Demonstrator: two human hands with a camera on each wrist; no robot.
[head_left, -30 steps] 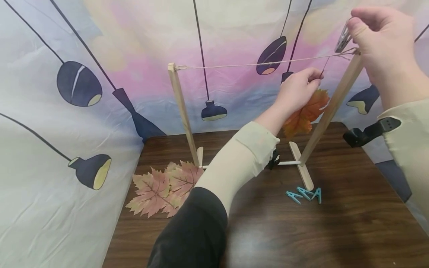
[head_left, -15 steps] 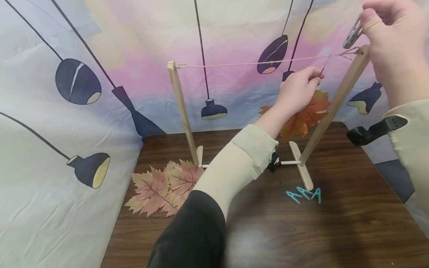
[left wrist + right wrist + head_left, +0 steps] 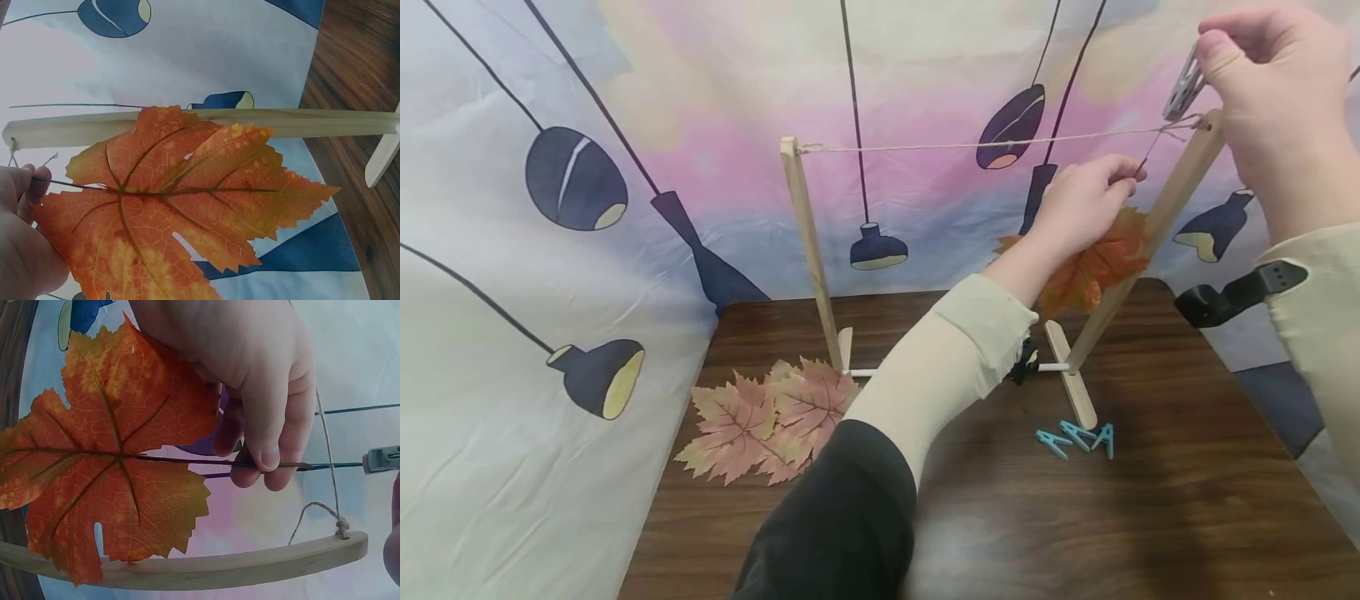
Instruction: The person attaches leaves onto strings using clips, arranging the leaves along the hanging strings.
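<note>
Left hand (image 3: 1086,200) and orange leaf (image 3: 1101,262) have shifted toward the right post (image 3: 1178,187), below the string (image 3: 940,147).
That hand pinches the upward-pointing stem (image 3: 187,461); the leaf's long axis slants down-left. Whether stem meets string is hard to tell. Right hand (image 3: 1285,92) pinches a metal clip (image 3: 1184,87) above; holding the stem steady against the string should clip cleanest.

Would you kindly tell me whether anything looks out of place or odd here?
One small thing: a loose tail of thin beige twine curls out from the knot at the top of the pale wooden post near the right hand. It looks untidy beside the taut line, though nothing appears spilled.
</note>
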